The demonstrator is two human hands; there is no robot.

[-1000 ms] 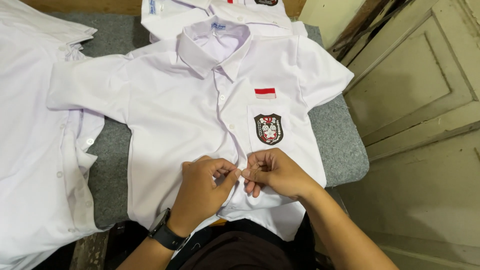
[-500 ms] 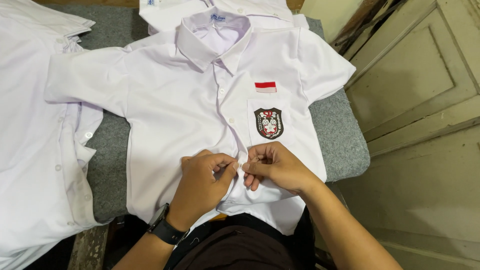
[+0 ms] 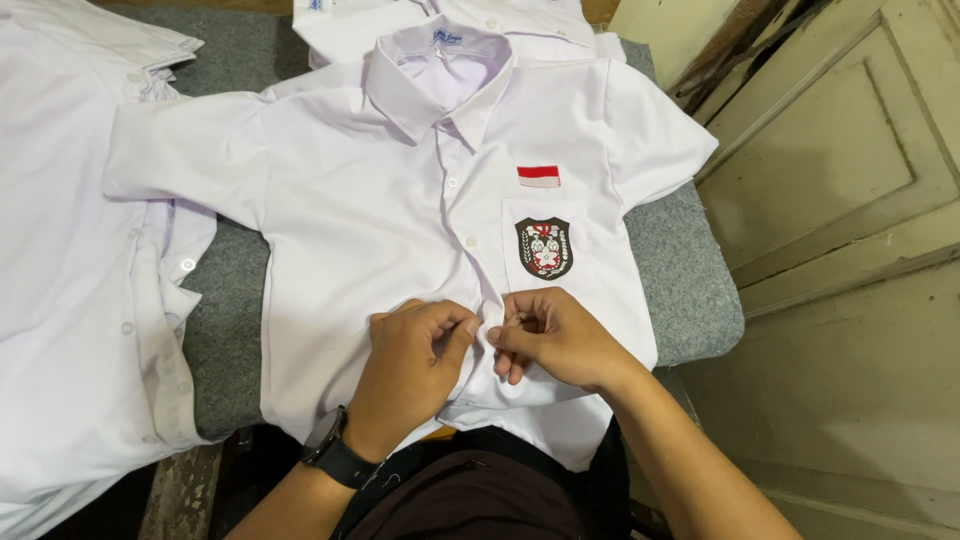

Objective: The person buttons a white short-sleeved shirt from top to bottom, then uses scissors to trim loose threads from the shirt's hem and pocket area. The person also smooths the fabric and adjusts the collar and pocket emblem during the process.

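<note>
Little has been moved since the earlier frames: the white shirt [image 3: 400, 250] is kept flat on the grey desk [image 3: 680, 290]. Below its chest badge [image 3: 544, 247], the front edge is pinched by left hand [image 3: 415, 365] and right hand [image 3: 555, 335], fingers closed.

Grey padded table [image 3: 690, 290], cream panelled wooden door [image 3: 850, 180]

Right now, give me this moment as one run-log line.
left hand: pinching shirt placket | right hand: pinching placket opposite | white shirt: flat, upper buttons closed | grey pad: underneath
</note>
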